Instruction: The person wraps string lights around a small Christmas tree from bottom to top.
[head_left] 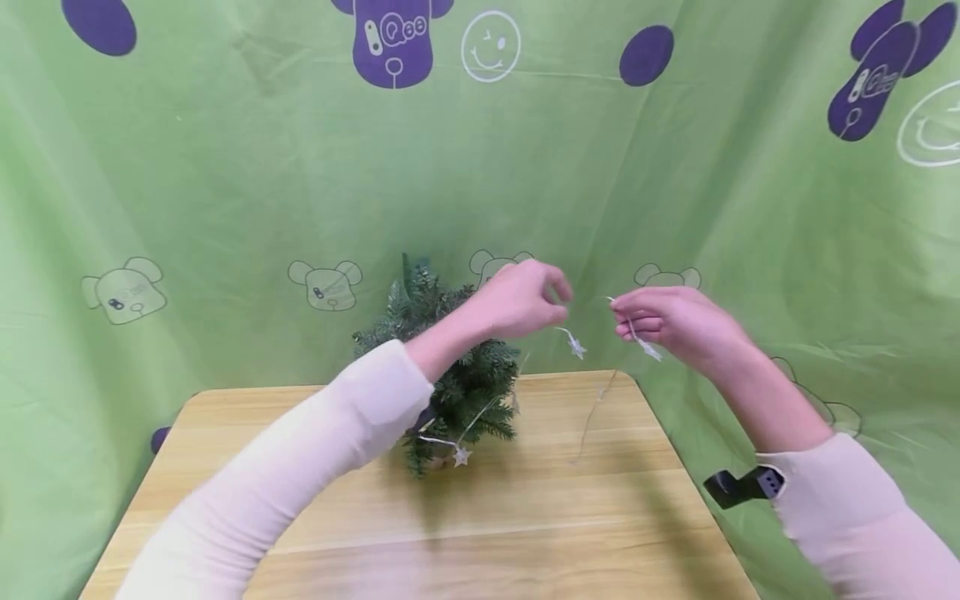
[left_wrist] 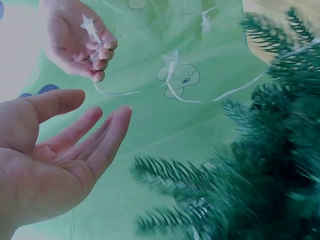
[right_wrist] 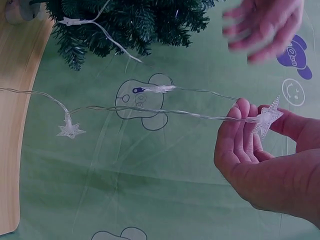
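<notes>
A small artificial Christmas tree [head_left: 476, 387] stands on the wooden table, with star string lights [head_left: 461, 455] draped on its lower branches. My left hand [head_left: 525, 300] is raised in front of the tree's upper right side. In the left wrist view, its thumb and fingers [left_wrist: 112, 137] are spread apart, with nothing between them. To the right, my right hand [head_left: 678, 323] pinches the light string, and a clear star [right_wrist: 268, 117] sits by its fingertips. From there the wire runs back toward the tree, with another star [left_wrist: 173, 62] hanging along it.
The light wood table [head_left: 585, 533] lies below both hands, and part of the wire trails over its right side. Behind it hangs a green printed curtain [head_left: 225, 208]. A black device [head_left: 742, 486] is strapped at the right cuff.
</notes>
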